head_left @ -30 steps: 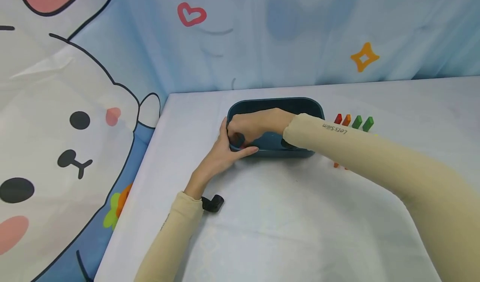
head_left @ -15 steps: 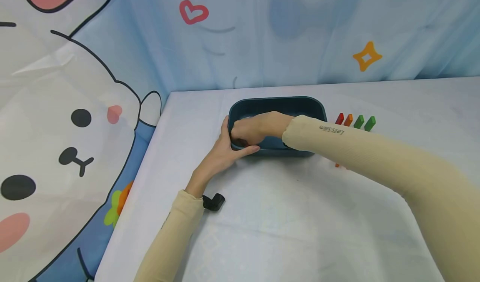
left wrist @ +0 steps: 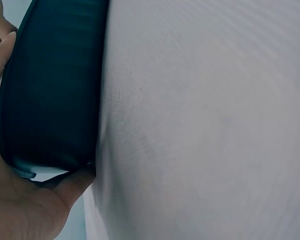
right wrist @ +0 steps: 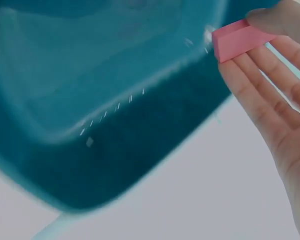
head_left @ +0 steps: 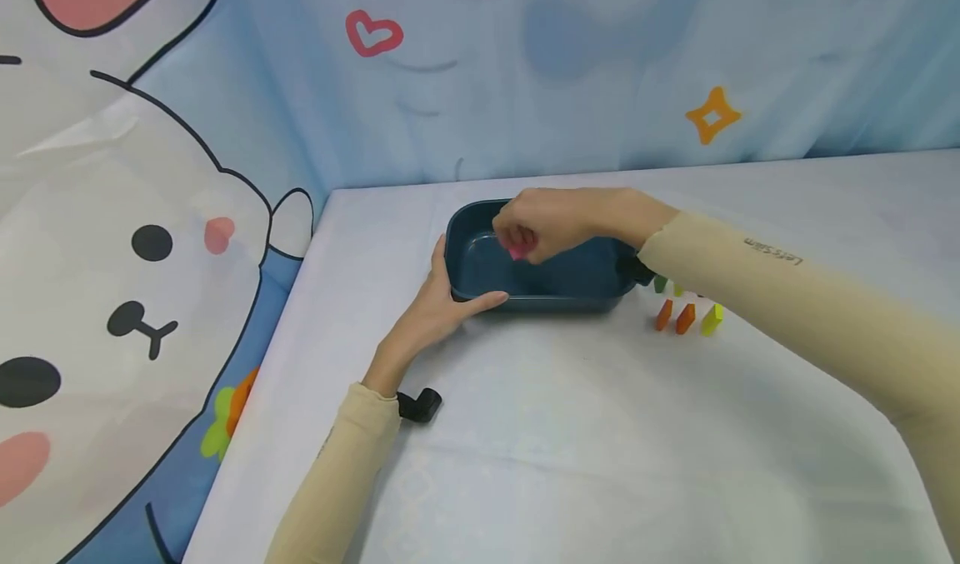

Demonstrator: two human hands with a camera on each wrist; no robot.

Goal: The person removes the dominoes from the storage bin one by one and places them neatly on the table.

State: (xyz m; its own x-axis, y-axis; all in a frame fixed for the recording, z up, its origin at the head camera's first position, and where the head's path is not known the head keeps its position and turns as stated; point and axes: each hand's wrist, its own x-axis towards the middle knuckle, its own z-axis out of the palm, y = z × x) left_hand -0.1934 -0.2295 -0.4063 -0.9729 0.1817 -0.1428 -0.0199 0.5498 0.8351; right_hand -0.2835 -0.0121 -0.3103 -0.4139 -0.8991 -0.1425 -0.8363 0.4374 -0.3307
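Observation:
A dark teal plastic basin (head_left: 555, 282) stands on the white cloth. My left hand (head_left: 433, 304) holds it at its near left corner, the thumb along the front and the fingers on the left side. Over the basin, my right hand (head_left: 558, 217) pinches a small pink block (right wrist: 242, 41) between thumb and fingertips. The block shows only partly in the head view, under the curled fingers. In the left wrist view, the basin's dark outer wall (left wrist: 52, 90) stands beside the left hand.
Right of the basin are several small blocks, among them an orange block (head_left: 686, 319), a yellow block (head_left: 712, 320) and a green block (head_left: 660, 284). The right forearm (head_left: 757, 297) covers part of that area. A printed curtain (head_left: 570, 72) hangs behind the table.
My right hand has risen from the basin's left end and moved right, and the pink block now shows in its fingers. The left hand stays at the corner. More near blocks are uncovered.

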